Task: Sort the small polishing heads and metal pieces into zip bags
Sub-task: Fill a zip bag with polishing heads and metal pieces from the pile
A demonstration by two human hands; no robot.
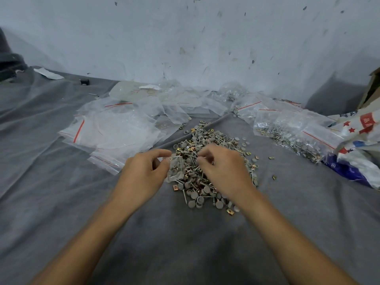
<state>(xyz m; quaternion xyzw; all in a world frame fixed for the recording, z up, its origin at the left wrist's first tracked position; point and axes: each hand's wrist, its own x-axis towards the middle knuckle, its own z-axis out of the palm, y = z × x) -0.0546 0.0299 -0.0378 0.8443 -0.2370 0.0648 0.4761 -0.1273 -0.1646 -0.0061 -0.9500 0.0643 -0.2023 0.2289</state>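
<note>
The fingers (163, 154) of the left hand (144, 173) are curled, with thumb and forefinger pinching the top edge of a small zip bag (175, 169). The bag hangs just above the near left side of the pile and already has a few grey heads and a coppery piece inside. The fingers (202, 160) of the right hand (224, 167) are bent inward with their tips drawn together right beside the mouth of the bag. They are blurred, so whether they pinch a piece cannot be told. Both hands hover over the pile (205, 138), a loose heap of round grey polishing heads on thin metal shanks mixed with small square brass and copper-coloured pieces. It lies on a wrinkled grey cloth (61, 182), and a few stray squares (274, 177) are scattered just to its right. Beyond and to the left of the heap lies a spread of clear zip bags (115, 128) with red seal lines, overlapping one another and looking flat. To the right, other clear bags (292, 128) hold heads and pins. A printed plastic sack (362, 136) with red stars and blue patches slumps at the right edge, with the corner of a cardboard box (372, 87) above it. A stained pale wall (185, 38) rises behind everything. Near it on the left lie a small dark object (84, 81) and a scrap of paper (49, 74).
</note>
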